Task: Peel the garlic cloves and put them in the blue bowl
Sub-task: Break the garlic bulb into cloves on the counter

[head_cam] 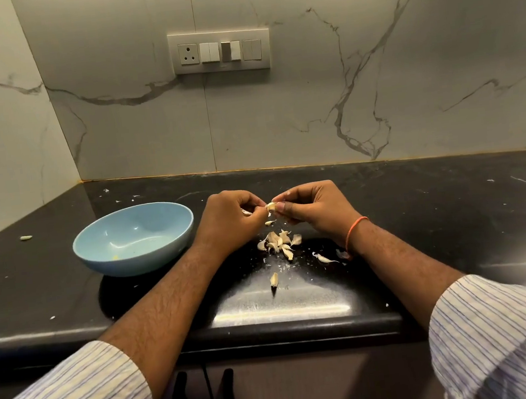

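Observation:
A garlic clove (271, 207) is held above the black counter between both hands. My left hand (232, 220) pinches its left side and a strip of skin; my right hand (313, 208) pinches its right side with thumb and fingers. Directly below lies a pile of unpeeled cloves and skins (279, 242). One more clove (274, 279) lies closer to the counter's front edge. The blue bowl (135, 238) sits left of my left hand and holds only small specks.
Skin scraps (324, 259) lie by my right wrist. A small pale piece (25, 238) rests far left on the counter (453, 210). A marble wall with a switch panel (220, 51) stands behind.

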The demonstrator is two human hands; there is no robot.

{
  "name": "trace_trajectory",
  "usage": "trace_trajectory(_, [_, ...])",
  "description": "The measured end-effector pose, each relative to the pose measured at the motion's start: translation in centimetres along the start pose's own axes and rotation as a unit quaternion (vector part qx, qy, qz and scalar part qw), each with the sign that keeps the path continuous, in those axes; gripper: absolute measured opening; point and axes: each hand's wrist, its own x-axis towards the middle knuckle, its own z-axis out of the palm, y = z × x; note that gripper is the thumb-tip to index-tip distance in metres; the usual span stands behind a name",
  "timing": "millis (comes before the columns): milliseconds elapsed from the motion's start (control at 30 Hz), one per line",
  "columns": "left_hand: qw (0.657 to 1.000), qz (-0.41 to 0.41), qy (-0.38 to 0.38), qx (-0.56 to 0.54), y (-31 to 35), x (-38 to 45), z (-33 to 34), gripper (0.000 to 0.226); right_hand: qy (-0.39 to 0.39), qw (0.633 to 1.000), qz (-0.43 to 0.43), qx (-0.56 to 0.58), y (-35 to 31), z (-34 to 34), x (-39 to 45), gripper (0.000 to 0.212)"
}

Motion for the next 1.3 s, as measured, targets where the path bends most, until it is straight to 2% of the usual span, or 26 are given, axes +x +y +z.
trace_trajectory(133, [0.998, 0.020, -0.029, -0.053, 0.5, -0.3, 0.2, 0.018, 0.028, 1.000, 0.009, 0.010, -0.1, -0.2, 0.0, 0.015])
trace_trajectory(333, [0.997, 0.028, -0.021, -0.063, 0.1, -0.2, -0.1, 0.012, 0.024, 1.000, 0.018, 0.000, 0.0, -0.2, 0.0, 0.016])
trace_trajectory(500, [0.997, 0.033, -0.016, -0.061, 0.0, -0.2, 0.0, 0.008, 0.031, 0.998, 0.046, 0.040, -0.2, -0.1, -0.1, 0.019])
trace_trajectory(667, [0.996, 0.035, -0.012, -0.076, 0.0, -0.3, 0.0, 0.014, 0.041, 0.995, 0.064, 0.057, -0.5, -0.2, -0.3, 0.020])
trace_trajectory(967, [0.996, 0.072, 0.014, -0.043, 0.2, -0.4, -0.3, 0.015, 0.056, 0.997, 0.049, 0.009, -1.1, -0.1, -0.6, 0.019])
trace_trajectory(1300, [0.998, 0.057, 0.019, -0.035, 0.1, -0.3, -0.1, 0.006, 0.054, 0.998, 0.037, 0.014, -1.4, 0.2, -0.9, 0.022])
